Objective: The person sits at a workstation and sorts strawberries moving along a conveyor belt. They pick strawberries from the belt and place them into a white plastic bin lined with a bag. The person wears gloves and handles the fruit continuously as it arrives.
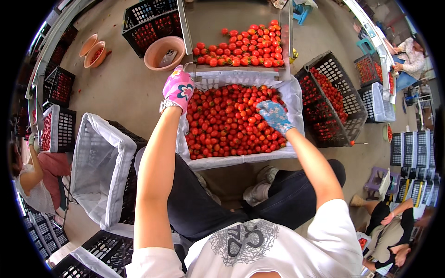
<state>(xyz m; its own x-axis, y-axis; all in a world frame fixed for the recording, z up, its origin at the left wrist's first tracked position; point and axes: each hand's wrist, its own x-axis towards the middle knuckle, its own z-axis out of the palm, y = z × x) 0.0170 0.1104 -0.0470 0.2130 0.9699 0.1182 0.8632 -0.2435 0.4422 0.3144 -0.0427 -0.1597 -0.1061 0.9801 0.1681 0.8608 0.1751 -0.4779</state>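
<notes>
My left hand (178,88), in a pink flowered glove, is at the left corner of a metal sorting tray (236,73), its fingers around a small metal handle there. Small red tomatoes (243,52) lie along the tray's near side. Below it stands a crate with a white liner (240,160), filled with cherry tomatoes (222,121). My right hand (274,116), in a blue patterned glove, rests on the tomatoes at the crate's right side. Its fingers are curled; whether they hold a tomato is hidden.
An empty lined crate (95,166) stands at left. Black crates with tomatoes stand at right (333,100) and upper left (153,27), beside an orange basin (165,54) holding a phone. Other people sit at left (38,180), upper right (408,64) and lower right (386,226).
</notes>
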